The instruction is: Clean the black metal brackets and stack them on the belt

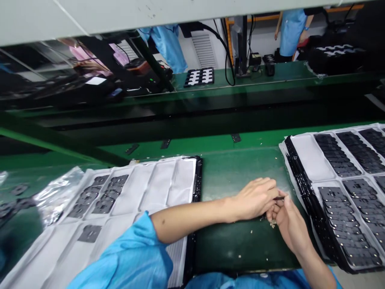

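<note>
Sleeve: near left, as I see it.
Left hand, right hand: pinching one dark piece, probably to steady it.

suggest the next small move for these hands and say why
Perhaps tilt the dark piece in the right hand to bring its face into view: only a thin edge shows, with the left hand close beside it.

No text, label, brand, number or sign can be read. The pale panel along the top bears dark specks that form no letters; any marking on the black plates or plastic bag is too small or blurred.
</note>
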Motion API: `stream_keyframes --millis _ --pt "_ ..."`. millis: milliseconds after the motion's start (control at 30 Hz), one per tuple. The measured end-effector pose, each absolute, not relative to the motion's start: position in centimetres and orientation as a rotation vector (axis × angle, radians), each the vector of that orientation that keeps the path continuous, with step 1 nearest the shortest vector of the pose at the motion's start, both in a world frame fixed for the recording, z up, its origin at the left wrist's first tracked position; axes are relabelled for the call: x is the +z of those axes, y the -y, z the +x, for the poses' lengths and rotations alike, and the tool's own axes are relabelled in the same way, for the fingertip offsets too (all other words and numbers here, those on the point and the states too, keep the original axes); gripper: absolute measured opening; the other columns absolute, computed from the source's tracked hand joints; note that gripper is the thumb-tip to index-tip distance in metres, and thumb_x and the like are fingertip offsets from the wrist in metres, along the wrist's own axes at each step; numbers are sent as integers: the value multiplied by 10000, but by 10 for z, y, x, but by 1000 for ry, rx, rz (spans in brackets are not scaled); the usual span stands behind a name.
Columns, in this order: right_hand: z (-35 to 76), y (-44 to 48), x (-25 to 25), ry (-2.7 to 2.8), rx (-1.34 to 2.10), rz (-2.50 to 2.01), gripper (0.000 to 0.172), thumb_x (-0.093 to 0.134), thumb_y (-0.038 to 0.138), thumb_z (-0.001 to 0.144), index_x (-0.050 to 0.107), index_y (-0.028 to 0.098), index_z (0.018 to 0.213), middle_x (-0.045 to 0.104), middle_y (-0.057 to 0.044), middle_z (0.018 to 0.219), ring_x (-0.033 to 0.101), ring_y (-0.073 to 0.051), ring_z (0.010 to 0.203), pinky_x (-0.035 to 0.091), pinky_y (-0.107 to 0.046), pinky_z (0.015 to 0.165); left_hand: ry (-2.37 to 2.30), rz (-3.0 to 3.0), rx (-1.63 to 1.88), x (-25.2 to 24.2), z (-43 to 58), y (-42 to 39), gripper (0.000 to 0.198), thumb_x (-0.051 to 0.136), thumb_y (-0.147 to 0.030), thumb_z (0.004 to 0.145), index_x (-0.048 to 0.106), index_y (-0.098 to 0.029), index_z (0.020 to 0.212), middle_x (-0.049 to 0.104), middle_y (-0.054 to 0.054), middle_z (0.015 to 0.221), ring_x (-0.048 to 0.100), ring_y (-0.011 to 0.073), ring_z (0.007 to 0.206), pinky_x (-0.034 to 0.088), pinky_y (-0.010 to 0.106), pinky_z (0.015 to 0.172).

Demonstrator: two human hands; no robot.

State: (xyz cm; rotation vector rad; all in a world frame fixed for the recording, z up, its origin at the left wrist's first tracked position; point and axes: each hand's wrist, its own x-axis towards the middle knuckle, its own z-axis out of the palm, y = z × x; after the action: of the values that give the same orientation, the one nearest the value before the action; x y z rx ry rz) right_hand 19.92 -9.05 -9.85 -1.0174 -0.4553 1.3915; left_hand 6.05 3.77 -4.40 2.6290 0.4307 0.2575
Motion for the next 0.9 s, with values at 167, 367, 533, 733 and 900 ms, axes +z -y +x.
stream_keyframes --millis 167,367,533,733,900 --pt "202 95 -92 342 1550 -982 425 833 549 886 769 186 1098 725 -43 792 644 -177 667 517 -298 604 -423 2787 228 -56 49 -18 275 461 -273 1129 698 -158 1052 685 92 1000 644 230 918 510 357 829" --pt "220 106 -99 314 1393 -1192 391 937 345 733 829 189 1074 715 -17 727 607 -140 626 511 -285 637 -383 2563 279 -64 24 -24 541 580 -420 1084 486 -184 1561 643 175 1479 623 301 1356 535 432 1097" --pt "234 114 -101 378 1123 -1318 333 840 304 822 805 215 1140 684 7 714 625 -135 620 502 -274 633 -1184 2519 200 -106 -31 -27 851 427 -564 1108 96 -109 1746 247 259 1787 212 362 1690 255 592 1345" --pt "231 111 -89 394 1001 -1327 327 794 239 821 770 199 1145 716 -6 799 626 -126 614 502 -276 628 -1078 2612 18 -131 19 24 1041 399 -753 1047 192 31 1701 144 297 1789 19 388 1704 82 605 1384" --pt "229 115 -81 424 935 -1309 309 773 228 845 750 201 1151 696 8 780 635 -130 632 526 -290 666 -750 2444 268 -122 84 30 844 319 -594 1128 153 -12 1716 112 238 1816 60 277 1715 185 464 1398"
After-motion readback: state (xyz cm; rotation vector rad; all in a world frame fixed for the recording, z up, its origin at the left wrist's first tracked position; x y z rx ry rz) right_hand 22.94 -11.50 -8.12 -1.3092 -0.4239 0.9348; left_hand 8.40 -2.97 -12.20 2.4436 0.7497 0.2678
